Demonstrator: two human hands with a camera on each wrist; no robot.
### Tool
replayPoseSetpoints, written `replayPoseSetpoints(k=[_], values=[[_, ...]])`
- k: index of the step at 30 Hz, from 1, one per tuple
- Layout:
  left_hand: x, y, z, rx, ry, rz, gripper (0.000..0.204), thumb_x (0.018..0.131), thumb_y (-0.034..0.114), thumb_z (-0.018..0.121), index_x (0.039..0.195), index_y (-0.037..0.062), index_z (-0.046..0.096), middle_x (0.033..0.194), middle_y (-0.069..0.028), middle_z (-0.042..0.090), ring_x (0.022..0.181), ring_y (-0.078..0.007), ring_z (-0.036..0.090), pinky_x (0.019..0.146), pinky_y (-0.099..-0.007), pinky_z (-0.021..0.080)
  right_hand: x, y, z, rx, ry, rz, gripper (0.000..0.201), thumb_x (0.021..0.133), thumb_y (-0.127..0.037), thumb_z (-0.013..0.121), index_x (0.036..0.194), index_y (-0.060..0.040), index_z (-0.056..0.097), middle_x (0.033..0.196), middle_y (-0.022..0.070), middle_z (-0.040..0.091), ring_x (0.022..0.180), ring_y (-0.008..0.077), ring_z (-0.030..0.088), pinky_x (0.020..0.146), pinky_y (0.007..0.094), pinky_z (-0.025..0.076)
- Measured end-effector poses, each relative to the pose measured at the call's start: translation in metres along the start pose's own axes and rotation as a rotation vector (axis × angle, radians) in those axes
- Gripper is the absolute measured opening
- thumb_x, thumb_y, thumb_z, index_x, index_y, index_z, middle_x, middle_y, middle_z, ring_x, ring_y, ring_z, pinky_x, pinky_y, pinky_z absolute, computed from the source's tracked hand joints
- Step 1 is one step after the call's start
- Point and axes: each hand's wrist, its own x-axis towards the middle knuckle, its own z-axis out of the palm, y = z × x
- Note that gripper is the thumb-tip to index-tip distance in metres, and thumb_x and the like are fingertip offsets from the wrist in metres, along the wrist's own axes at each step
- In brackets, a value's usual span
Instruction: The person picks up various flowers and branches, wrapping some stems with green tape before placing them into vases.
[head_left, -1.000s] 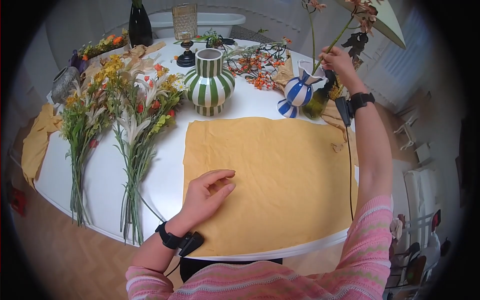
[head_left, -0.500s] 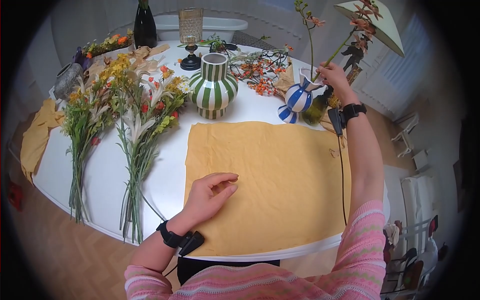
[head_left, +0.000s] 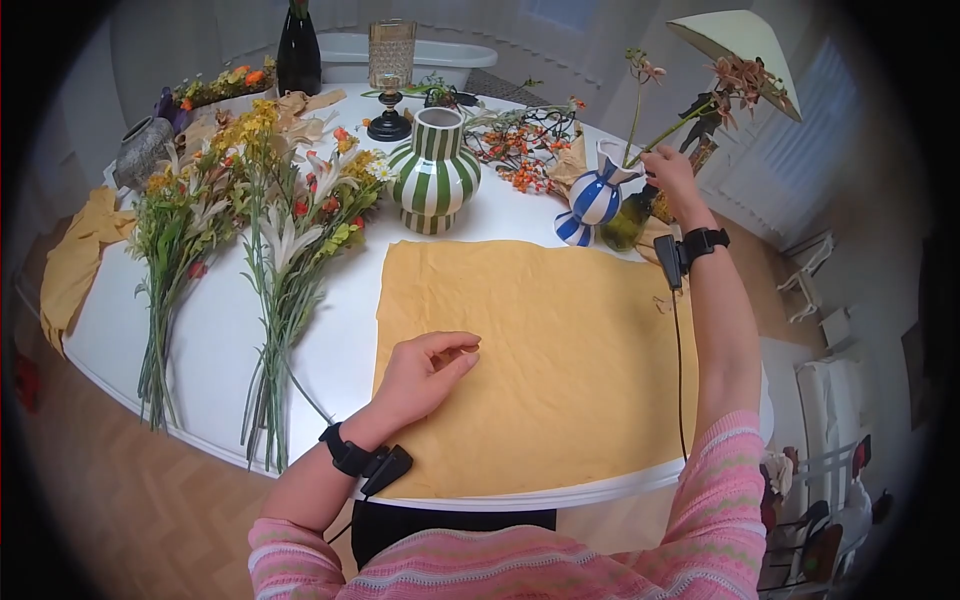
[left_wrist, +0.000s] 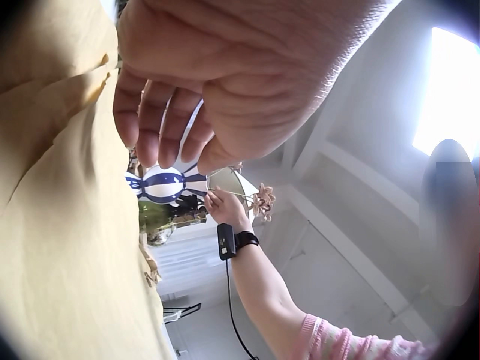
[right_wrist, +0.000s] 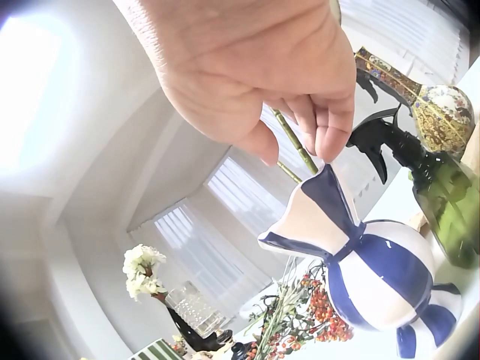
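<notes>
At the far right of the table, my right hand [head_left: 672, 178] is beside the mouth of a blue-and-white striped vase [head_left: 597, 200]. In the right wrist view its fingertips [right_wrist: 330, 146] are right at the flared rim, with the thumb apart from them. A green flower stem [right_wrist: 295, 141] passes through that gap. It rises from the vase and leans right, bearing dusty-pink blossoms [head_left: 740, 82]; a thinner stem [head_left: 637, 105] stands more upright beside it. My left hand [head_left: 425, 375] hovers empty over the yellow cloth [head_left: 540, 370], its fingers loosely bent.
A green-striped vase [head_left: 434, 180] stands behind the cloth. Two flower bunches [head_left: 285, 290] lie at left. Orange-berried sprigs [head_left: 520, 160] lie at the back near a glass goblet [head_left: 391, 60]. A green spray bottle [right_wrist: 450, 202] stands close beside the blue vase, with a lampshade [head_left: 735, 45] behind.
The blossoming stem has tipped lower to the right. My right hand has moved down from the stem towards the vase's rim. The left hand stays over the cloth.
</notes>
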Motion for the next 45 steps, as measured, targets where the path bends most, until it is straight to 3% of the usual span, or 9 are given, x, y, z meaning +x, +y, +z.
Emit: replayPoseSetpoints(k=[10,20,26,28,29,32,35,40,45], values=[[0.0,-0.007,-0.004,-0.042,0.028,0.039,0.025,0.088,0.016,0.065,0.106,-0.0016,0.067,0.094,-0.0112,0.07,0.082,-0.0149,0.066,0.076,-0.0272,0.052,-0.048,-0.025,0.022,0.188,-0.006,-0.089,0.046,0.084,-0.013,0.065,0.127,-0.0003,0.054,0.12,0.0097,0.058,0.103,0.017,0.056,0.082,0.0302,0.046],[0.0,-0.011,-0.005,-0.017,0.023,0.103,0.024,0.087,0.014,0.064,0.104,-0.0017,0.067,0.092,-0.0122,0.07,0.081,-0.0166,0.067,0.076,-0.0288,0.053,-0.217,-0.114,0.134,0.089,-0.918,-0.371,0.027,0.088,-0.012,0.063,0.113,-0.002,0.063,0.107,0.0035,0.065,0.093,0.011,0.059,0.081,0.0266,0.049],[-0.002,-0.022,0.003,-0.039,-0.004,0.172,0.018,0.081,0.014,0.065,0.091,-0.0018,0.067,0.085,-0.0117,0.07,0.079,-0.0226,0.067,0.075,-0.0337,0.053,-0.272,-0.139,0.208,-0.02,-1.211,-0.561,0.024,0.088,-0.02,0.062,0.101,-0.0012,0.069,0.089,0.0085,0.069,0.079,0.0164,0.064,0.073,0.0292,0.051],[-0.002,-0.019,-0.001,0.206,-0.23,0.138,0.022,0.081,0.018,0.066,0.093,-0.0008,0.066,0.086,-0.0123,0.07,0.08,-0.0258,0.066,0.076,-0.0354,0.052,-0.283,-0.137,0.238,-0.03,-1.297,-0.614,0.025,0.088,-0.022,0.062,0.101,-0.0018,0.069,0.084,0.009,0.069,0.076,0.017,0.064,0.072,0.0301,0.051],[-0.003,-0.011,-0.005,0.255,-0.313,-0.007,0.028,0.081,0.023,0.066,0.098,0.0009,0.066,0.089,-0.0142,0.069,0.082,-0.0282,0.065,0.076,-0.0379,0.05,-0.289,-0.136,0.252,-0.053,-1.397,-0.564,0.026,0.087,-0.024,0.063,0.101,-0.0023,0.07,0.082,0.009,0.069,0.076,0.0171,0.064,0.072,0.0306,0.051],[-0.003,-0.031,-0.003,0.238,-0.17,0.104,0.032,0.081,0.026,0.067,0.103,0.0027,0.064,0.095,-0.0154,0.067,0.088,-0.028,0.064,0.08,-0.0371,0.049,-0.302,-0.139,0.275,-0.129,-1.616,-0.356,0.034,0.085,-0.025,0.065,0.11,-0.0018,0.067,0.09,0.0103,0.069,0.082,0.0176,0.064,0.075,0.0304,0.05],[-0.001,-0.026,-0.011,0.266,-0.283,0.005,0.033,0.083,0.028,0.066,0.105,0.0038,0.064,0.102,-0.0151,0.066,0.097,-0.0267,0.062,0.085,-0.0352,0.047,-0.307,-0.141,0.281,-0.072,-1.811,-0.084,0.062,0.091,-0.019,0.064,0.142,0.0008,0.036,0.126,0.008,0.057,0.094,0.0137,0.06,0.082,0.0284,0.05],[-0.003,-0.037,-0.002,0.133,-0.246,0.149,0.032,0.085,0.03,0.064,0.104,0.0041,0.064,0.1,-0.0134,0.066,0.093,-0.0241,0.062,0.082,-0.0348,0.048,-0.311,-0.137,0.277,0.219,-2.015,0.233,0.069,0.093,-0.018,0.061,0.148,-0.0033,0.022,0.123,0.0086,0.058,0.093,0.0145,0.062,0.08,0.0276,0.05],[-0.005,-0.028,-0.007,0.173,-0.344,0.098,0.034,0.085,0.032,0.065,0.103,0.0031,0.063,0.094,-0.0122,0.067,0.088,-0.0228,0.063,0.078,-0.0353,0.048,-0.311,-0.14,0.27,0.27,-1.91,0.263,0.044,0.095,-0.018,0.058,0.134,-0.0023,0.044,0.098,0.0037,0.065,0.081,0.0084,0.06,0.074,0.0238,0.049]])
